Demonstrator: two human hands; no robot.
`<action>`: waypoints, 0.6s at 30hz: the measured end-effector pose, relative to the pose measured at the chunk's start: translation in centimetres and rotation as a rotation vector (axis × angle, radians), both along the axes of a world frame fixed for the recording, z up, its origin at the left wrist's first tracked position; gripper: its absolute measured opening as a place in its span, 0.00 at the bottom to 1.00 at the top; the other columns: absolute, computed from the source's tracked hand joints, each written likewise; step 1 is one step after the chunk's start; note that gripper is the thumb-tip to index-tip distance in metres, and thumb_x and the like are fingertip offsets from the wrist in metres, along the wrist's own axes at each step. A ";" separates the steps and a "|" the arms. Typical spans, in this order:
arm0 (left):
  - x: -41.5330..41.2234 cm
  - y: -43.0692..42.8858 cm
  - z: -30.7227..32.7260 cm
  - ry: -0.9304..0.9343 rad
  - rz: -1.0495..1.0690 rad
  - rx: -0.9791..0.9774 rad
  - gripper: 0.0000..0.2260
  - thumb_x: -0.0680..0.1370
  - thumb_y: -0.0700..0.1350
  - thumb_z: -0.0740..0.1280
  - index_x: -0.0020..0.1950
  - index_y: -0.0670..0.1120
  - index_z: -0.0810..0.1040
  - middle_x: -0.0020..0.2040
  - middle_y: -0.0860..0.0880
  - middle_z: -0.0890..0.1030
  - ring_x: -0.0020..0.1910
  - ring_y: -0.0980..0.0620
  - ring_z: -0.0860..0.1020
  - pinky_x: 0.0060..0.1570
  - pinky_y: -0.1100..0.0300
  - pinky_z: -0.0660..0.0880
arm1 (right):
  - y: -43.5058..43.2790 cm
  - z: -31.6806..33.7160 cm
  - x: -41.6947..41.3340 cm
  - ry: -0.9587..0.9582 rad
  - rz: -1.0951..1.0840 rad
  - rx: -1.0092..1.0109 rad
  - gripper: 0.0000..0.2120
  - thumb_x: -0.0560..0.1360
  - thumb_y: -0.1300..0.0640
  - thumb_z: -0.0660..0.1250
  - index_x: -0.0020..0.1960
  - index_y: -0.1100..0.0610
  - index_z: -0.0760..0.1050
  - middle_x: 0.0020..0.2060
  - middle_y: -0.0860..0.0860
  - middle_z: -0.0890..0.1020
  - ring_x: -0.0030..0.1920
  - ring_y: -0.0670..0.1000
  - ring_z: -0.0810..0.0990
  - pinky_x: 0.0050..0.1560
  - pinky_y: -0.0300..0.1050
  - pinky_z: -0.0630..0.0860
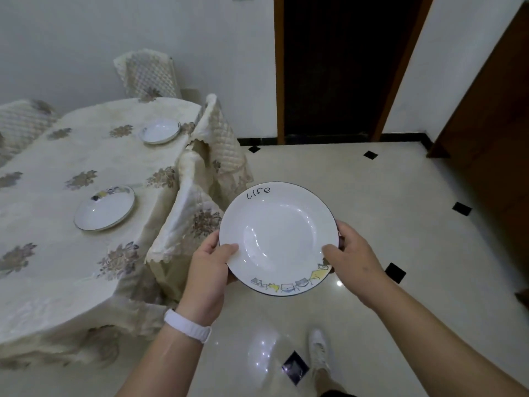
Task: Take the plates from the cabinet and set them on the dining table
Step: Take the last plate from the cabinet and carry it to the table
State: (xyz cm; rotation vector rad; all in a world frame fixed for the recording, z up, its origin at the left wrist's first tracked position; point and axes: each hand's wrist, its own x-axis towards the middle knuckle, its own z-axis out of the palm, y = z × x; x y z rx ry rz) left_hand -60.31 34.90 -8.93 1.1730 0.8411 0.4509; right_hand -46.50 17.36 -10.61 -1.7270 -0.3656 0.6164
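Both grips' fingers hidden beneath plate (279, 239).

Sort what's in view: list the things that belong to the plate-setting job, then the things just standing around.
Part of the job: held plate, gripped by left hand and right hand; near plate and far plate, both on the dining table.

Just around: covered chairs, doorway, white wristband.

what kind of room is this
Most likely a home dining room: a table under a cream floral tablecloth with two white plates set on it, chairs in quilted beige covers, and a glossy tiled floor.
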 end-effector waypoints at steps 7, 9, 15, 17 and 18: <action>13.1 2.0 1.2 0.043 -0.008 0.008 0.14 0.78 0.34 0.61 0.56 0.47 0.80 0.44 0.45 0.85 0.36 0.47 0.81 0.30 0.56 0.78 | 1.6 1.0 13.0 0.025 0.029 -0.006 0.21 0.73 0.69 0.58 0.56 0.47 0.76 0.40 0.52 0.83 0.33 0.47 0.76 0.31 0.37 0.74; 16.3 2.4 1.5 0.034 -0.003 0.019 0.14 0.78 0.34 0.61 0.56 0.47 0.80 0.44 0.46 0.85 0.37 0.47 0.82 0.32 0.56 0.79 | 2.2 1.5 16.5 0.032 0.029 0.006 0.21 0.73 0.69 0.58 0.55 0.46 0.75 0.38 0.49 0.83 0.32 0.45 0.76 0.30 0.36 0.74; 23.4 4.8 3.0 0.011 0.011 0.027 0.13 0.78 0.34 0.60 0.55 0.47 0.80 0.43 0.46 0.84 0.34 0.48 0.81 0.27 0.59 0.76 | 5.4 2.8 23.9 -0.005 0.061 0.032 0.20 0.73 0.70 0.57 0.53 0.48 0.76 0.35 0.46 0.81 0.31 0.45 0.75 0.29 0.35 0.73; 25.4 6.0 3.1 0.014 0.022 0.021 0.13 0.78 0.34 0.60 0.55 0.47 0.80 0.43 0.46 0.84 0.33 0.49 0.80 0.25 0.60 0.75 | 6.6 2.9 25.9 -0.006 0.065 0.035 0.20 0.74 0.70 0.57 0.53 0.48 0.76 0.34 0.43 0.81 0.30 0.44 0.75 0.28 0.34 0.73; 26.5 6.7 3.0 0.015 0.032 0.014 0.13 0.78 0.34 0.61 0.55 0.48 0.80 0.43 0.47 0.84 0.33 0.49 0.80 0.26 0.59 0.76 | 7.3 2.8 27.0 -0.007 0.061 0.032 0.20 0.74 0.70 0.57 0.53 0.48 0.76 0.33 0.42 0.81 0.30 0.43 0.75 0.28 0.34 0.72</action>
